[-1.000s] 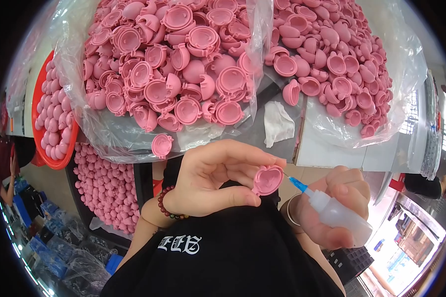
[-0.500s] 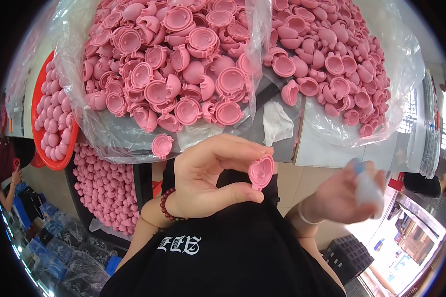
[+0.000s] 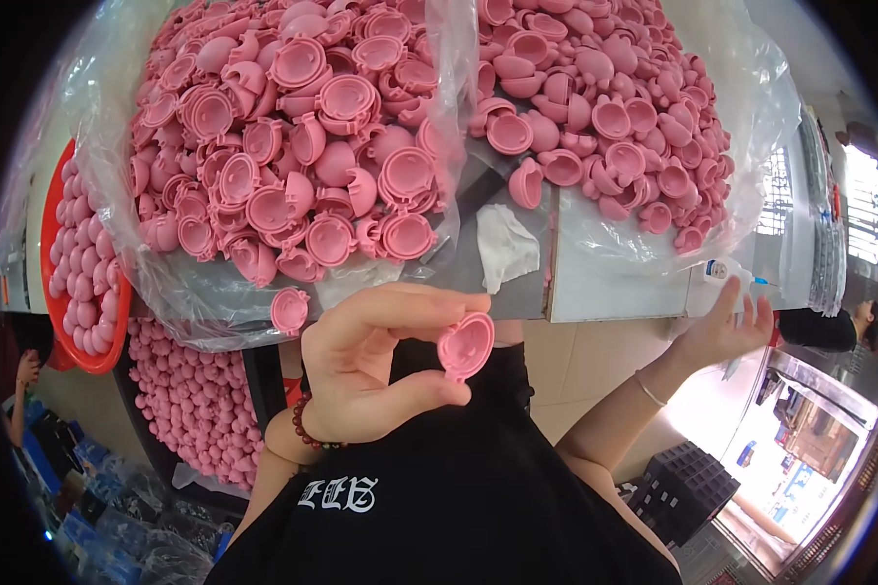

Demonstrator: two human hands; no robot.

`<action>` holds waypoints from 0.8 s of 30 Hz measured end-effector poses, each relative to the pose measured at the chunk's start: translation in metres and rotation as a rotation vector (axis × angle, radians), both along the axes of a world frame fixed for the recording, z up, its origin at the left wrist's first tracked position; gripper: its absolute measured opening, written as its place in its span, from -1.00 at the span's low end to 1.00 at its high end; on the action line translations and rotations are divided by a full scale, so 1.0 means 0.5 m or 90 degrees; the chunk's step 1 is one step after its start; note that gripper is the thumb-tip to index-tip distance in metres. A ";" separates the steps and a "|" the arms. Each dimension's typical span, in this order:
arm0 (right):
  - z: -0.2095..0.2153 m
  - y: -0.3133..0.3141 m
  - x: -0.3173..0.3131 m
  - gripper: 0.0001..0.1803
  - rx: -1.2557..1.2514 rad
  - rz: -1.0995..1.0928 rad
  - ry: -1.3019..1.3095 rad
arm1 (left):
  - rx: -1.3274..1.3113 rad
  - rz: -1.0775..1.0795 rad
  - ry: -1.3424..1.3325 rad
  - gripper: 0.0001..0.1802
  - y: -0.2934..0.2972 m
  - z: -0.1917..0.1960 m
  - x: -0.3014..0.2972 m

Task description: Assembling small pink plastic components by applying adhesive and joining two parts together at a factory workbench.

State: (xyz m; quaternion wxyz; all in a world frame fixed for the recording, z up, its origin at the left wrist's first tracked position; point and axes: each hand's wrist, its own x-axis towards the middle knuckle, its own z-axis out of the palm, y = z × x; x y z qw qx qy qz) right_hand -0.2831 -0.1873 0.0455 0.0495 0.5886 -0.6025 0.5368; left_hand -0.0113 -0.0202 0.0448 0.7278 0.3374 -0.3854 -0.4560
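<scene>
My left hand (image 3: 376,356) pinches a pink plastic half-shell (image 3: 466,346) by its rim between thumb and forefinger, in front of my chest. Its hollow side is turned toward the camera. Over at the right edge of the table, my right hand (image 3: 727,331) is empty, with its fingers spread. Just beyond those fingertips a small white squeeze bottle (image 3: 718,273) with a blue needle tip lies on the tabletop. A single pink half-shell (image 3: 290,310) rests by the table's near edge, left of my left hand.
Heaped pink half-shells (image 3: 263,166) and rounder pink pieces (image 3: 624,127) lie on clear plastic sheeting (image 3: 766,117). A crumpled white cloth (image 3: 507,249) sits between the heaps. At left are a red basket (image 3: 117,331) and a dark bin of pink balls (image 3: 195,395). Black crates (image 3: 683,492) stand lower right.
My right hand has let go of the squeeze bottle, which now lies on the table, and its fingers have spread. In the picture, my left hand with the half-shell has shifted left.
</scene>
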 end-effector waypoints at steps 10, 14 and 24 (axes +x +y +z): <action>0.036 0.037 0.202 -0.73 0.165 0.405 0.263 | 0.015 -0.065 0.027 -0.53 0.010 0.002 0.000; 0.042 0.038 0.190 -0.79 0.200 0.391 0.253 | 0.020 -0.055 0.037 -0.53 0.008 -0.001 0.003; 0.031 0.044 0.155 -0.91 0.317 0.465 0.005 | 0.029 -0.067 0.038 -0.54 -0.002 0.000 0.002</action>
